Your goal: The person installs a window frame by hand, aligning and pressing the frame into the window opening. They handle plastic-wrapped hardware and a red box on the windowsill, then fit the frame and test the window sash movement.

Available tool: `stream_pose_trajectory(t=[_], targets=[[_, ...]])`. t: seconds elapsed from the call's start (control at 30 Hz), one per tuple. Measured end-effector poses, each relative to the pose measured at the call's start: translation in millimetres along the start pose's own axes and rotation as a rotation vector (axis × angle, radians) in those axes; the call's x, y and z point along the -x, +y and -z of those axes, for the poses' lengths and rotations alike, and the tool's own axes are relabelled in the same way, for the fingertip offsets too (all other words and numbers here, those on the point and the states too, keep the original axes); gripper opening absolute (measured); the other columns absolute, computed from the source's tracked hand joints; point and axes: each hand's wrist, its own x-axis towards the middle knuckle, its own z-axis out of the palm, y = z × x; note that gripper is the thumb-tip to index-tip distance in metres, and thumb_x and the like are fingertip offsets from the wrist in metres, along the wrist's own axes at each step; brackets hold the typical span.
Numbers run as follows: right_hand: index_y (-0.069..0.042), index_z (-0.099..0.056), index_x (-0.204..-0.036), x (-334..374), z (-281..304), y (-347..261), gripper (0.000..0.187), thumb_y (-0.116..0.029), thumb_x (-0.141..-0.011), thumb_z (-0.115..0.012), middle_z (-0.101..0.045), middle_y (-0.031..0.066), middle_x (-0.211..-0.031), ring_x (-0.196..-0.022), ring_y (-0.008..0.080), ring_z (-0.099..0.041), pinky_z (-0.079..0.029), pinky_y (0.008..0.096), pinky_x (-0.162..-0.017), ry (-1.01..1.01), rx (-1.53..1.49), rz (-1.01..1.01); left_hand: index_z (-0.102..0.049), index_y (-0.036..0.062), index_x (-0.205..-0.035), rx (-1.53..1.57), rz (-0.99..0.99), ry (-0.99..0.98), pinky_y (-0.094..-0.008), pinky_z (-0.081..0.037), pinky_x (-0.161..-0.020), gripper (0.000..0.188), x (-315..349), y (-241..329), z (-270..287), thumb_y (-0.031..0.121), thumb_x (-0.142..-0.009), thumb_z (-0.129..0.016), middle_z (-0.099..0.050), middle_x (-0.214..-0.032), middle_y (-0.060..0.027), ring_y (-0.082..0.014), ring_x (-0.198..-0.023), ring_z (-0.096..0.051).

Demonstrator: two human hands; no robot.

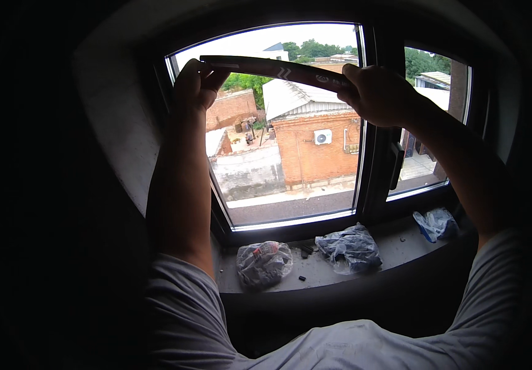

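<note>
Both my arms are raised in front of a dark-framed window [367,179]. A long, dark, flat strip [266,66] with pale markings spans between my hands across the upper part of the large pane, sloping down to the right. My left hand [197,85] pinches its left end near the pane's upper left corner. The fingers of my right hand [382,95] are wrapped round its right part, in front of the upright between the two panes. The strip's right end is hidden behind that hand.
Below the window runs a grey sill [315,279]. On it lie a clear plastic bag [264,264] at the left, another filled bag [349,248] in the middle, and a bag with blue [435,224] at the right. Small black pieces [302,278] lie between them. A window handle [396,165] sticks out from the frame.
</note>
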Motion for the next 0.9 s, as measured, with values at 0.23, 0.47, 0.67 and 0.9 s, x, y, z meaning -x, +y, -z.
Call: stream_pose_trajectory(t=[0.23,0.47,0.67,0.9], targets=[[-0.001,-0.065,-0.097,-27.4,-21.7,31.6,0.044,-0.045,-0.101,-0.057,-0.061,0.0101,-0.076,-0.077,0.0230,-0.062,-0.051,0.0418,-0.075,-0.151,-0.110,-0.058,-0.053,-0.0072,-0.108,-0.209,-0.089,0.056,-0.0430,-0.064,-0.088,0.020,17.1,-7.1,-15.2,0.005,-0.093,-0.047,-0.064,-0.110,-0.0236,-0.0347,-0.098,-0.070],[-0.004,-0.071,-0.094,-36.7,-50.3,74.5,0.063,-0.062,-0.099,-0.047,-0.060,0.0102,-0.085,-0.089,0.0245,-0.059,-0.047,0.0438,-0.085,-0.244,-0.267,-0.115,-0.049,-0.0086,-0.122,-0.304,-0.169,0.102,-0.0372,-0.067,-0.078,0.031,20.5,-26.4,-18.2,0.011,-0.098,-0.044,-0.067,-0.108,-0.0233,-0.0324,-0.093,-0.072],[-0.004,-0.072,-0.090,-27.7,-71.6,87.1,0.072,-0.069,-0.097,-0.042,-0.059,0.0096,-0.079,-0.090,0.0225,-0.056,-0.046,0.0423,-0.086,-0.105,-0.106,-0.035,-0.054,-0.0074,-0.110,-0.383,-0.281,0.097,-0.0423,-0.064,-0.084,0.023,16.9,-59.2,-19.4,0.008,-0.095,-0.049,-0.067,-0.104,-0.0209,-0.0327,-0.093,-0.072],[-0.004,-0.072,-0.084,-31.9,-75.3,85.4,0.068,-0.066,-0.098,-0.046,-0.056,0.0063,-0.073,-0.087,0.0200,-0.054,-0.045,0.0409,-0.085,-0.054,-0.134,0.003,-0.057,-0.0021,-0.094,-0.630,-0.524,0.065,-0.0349,-0.062,-0.082,0.008,30.8,-61.3,-16.8,0.006,-0.092,-0.056,-0.062,-0.092,-0.0126,-0.0231,-0.086,-0.069]])
